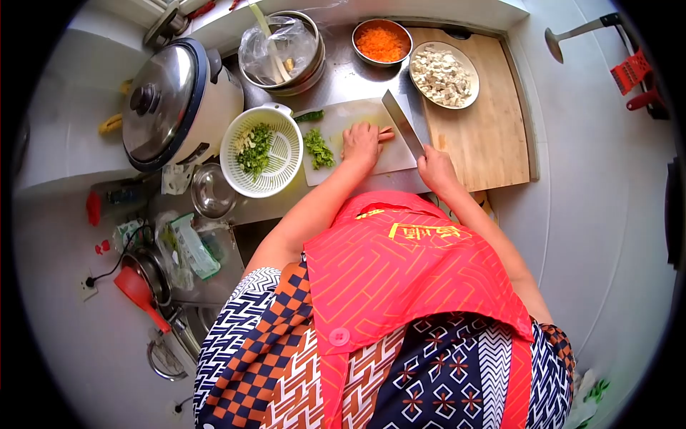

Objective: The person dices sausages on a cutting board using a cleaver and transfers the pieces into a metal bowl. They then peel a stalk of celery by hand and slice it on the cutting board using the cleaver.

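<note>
Left hand: the left hand (361,145) lies palm down, fingers bunched and pressed on a pinkish-brown piece (386,134) on the white cutting board (395,159).
Right hand: the right hand (436,170) is closed round the handle of the cleaver (403,125), its blade just beside the piece and angled across the board's right part.
On the white board: chopped greens (318,148) near the left edge, a green pepper (309,116) above them.
Colander: the white colander (286,146), left of the board, holds chopped greens and pale bits.
Beyond the board: a bowl of orange shreds (380,43), and a plate of pale cubes (443,76) on the wooden board (493,136).
Far left: a lidded cooker (161,104) beside steel bowls (314,70) with a plastic bag inside.
Writing: yellow characters in a yellow frame on the red apron (357,272), too distorted to read surely; print on the green-and-white packet (195,247) is too small to read.
</note>
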Available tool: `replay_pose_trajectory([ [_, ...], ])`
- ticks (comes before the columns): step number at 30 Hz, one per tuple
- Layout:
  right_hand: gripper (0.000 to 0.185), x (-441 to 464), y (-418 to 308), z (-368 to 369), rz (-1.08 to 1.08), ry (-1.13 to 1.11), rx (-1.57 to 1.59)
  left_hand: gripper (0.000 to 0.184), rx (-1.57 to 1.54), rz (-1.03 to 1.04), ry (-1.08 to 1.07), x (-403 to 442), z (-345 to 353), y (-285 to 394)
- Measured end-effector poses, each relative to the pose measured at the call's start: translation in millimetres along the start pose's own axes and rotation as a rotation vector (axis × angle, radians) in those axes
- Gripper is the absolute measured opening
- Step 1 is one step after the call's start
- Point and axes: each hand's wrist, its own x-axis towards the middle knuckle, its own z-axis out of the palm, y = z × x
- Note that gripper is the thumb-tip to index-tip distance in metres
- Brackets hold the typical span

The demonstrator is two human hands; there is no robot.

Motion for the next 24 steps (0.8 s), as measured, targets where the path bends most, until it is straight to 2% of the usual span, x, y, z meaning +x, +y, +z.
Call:
replay_pose_trajectory([
  [4, 0.029, 8, 14, 2, -0.062, -0.059, 0.007, 0.024, -0.089, -0.046, 0.076, 8, 12, 9],
  [7, 0.029, 9, 10, -3, -0.137, -0.014, 0.112, 0.021, -0.157, -0.127, 0.124, 13, 23, 4],
  [11, 0.032, 8, 5, -11, -0.081, -0.128, 0.102, 0.021, -0.156, -0.159, 0.199, 12, 25, 9],
  [14, 0.035, 6, 9, -4, -0.064, -0.162, 0.073, 0.021, -0.239, -0.113, 0.244, 11, 22, 7],
  [17, 0.037, 5, 9, -6, -0.056, -0.168, 0.09, 0.02, -0.377, 0.084, 0.279, 13, 19, -2],
  [19, 0.037, 5, 8, -8, -0.072, -0.168, 0.115, 0.017, -0.418, 0.109, 0.236, 15, 21, -4],
  [22, 0.039, 8, 4, -10, 0.001, -0.28, 0.252, 0.011, -0.447, 0.099, 0.231, 18, 21, -3],
  [24, 0.04, 11, 5, -6, 0.159, -0.327, 0.31, 0.009, -0.447, 0.09, 0.237, 20, 22, -2],
])
